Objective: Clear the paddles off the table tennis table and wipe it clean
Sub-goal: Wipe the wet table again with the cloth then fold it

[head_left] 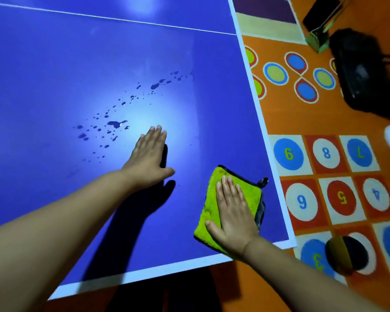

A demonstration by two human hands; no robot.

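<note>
1. Wiping is the step in hand: the right hand [232,215] is pressing flat on the green cloth [208,192], which is lying on the blue table [77,52] near its right front corner.
2. The right hand's fingers are lying straight and close together on the cloth, with the thumb held out to the side; they are pinching nothing.
3. The left hand [149,158] is reaching out over the table's middle, fingers straight and together, thumb spread; whether the palm is touching the surface, I cannot tell.
4. The droplets [115,124] are sitting in a scattered trail beyond the left hand, well apart from the cloth.
5. The next move, as I am judging it, is calling for sliding the cloth forward and left across that wet patch under steady flat pressure.
6. Counting: 2 hands, 1 cloth, 1 wet trail of many drops, 0 paddles showing on the table.
7. On the patterned floor mat [279,113] are lying 1 black bag [365,75] and 1 round dark-and-yellow thing [345,253], possibly a paddle.
</note>
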